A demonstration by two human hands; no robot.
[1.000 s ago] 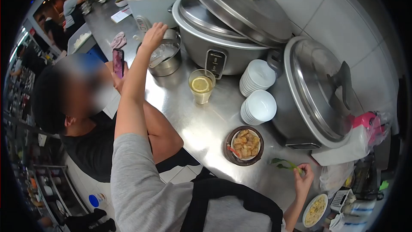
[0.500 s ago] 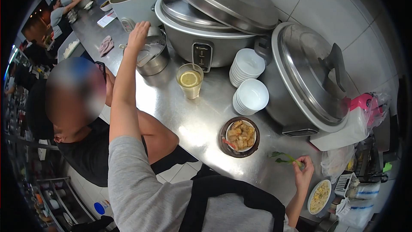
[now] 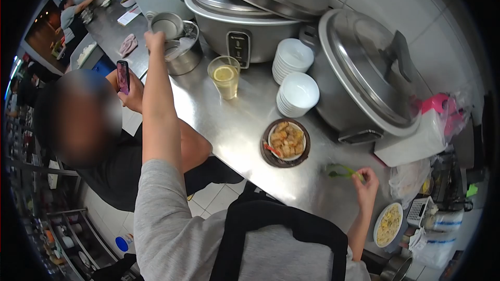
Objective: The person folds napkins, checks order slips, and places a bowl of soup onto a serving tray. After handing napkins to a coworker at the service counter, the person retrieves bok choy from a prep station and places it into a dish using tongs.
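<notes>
My left hand (image 3: 154, 41) reaches far forward, closed around the handle of a metal ladle (image 3: 167, 25) held above a steel pot (image 3: 183, 58) with something pale and wet in it. At the right, my right hand (image 3: 366, 179) pinches the stem of a green leafy sprig (image 3: 341, 171) over the steel counter (image 3: 245, 130). Between my arms sits a small dark round dish (image 3: 286, 162) with a white bowl of fried golden pieces and a red strip. A glass with a lemon slice (image 3: 225, 80) stands beyond it.
Stacked white bowls (image 3: 297, 94) stand by large rice cookers (image 3: 359, 73). At the right is an oval plate of fried rice (image 3: 388, 225). A person in black (image 3: 117, 171) sits close on the left, holding a phone (image 3: 123, 77). Another person (image 3: 70, 18) works farther back.
My left hand has lifted the ladle up out of the pot. The seated person's phone now shows its screen. My right hand still holds the sprig, and the view has shifted slightly.
</notes>
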